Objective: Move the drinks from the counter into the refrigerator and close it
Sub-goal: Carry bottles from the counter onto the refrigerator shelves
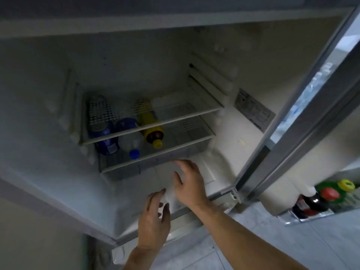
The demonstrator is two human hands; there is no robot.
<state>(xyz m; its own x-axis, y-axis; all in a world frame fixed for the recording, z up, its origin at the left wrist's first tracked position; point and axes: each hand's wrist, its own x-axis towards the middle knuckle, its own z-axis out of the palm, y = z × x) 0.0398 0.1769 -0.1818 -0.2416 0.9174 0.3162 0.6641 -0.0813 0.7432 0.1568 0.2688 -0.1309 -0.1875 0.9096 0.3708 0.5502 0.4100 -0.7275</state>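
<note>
- Three bottles lie on the lower shelf of the refrigerator.
- Left hand and right hand are empty, fingers spread.
- Door open; closing remains.

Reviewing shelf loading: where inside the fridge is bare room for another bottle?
Bare: the lower shelf right of the yellow-capped bottle, and the upper shelf. Crowded: the lower shelf's left end, with three lying bottles. Both hands are empty.
</note>
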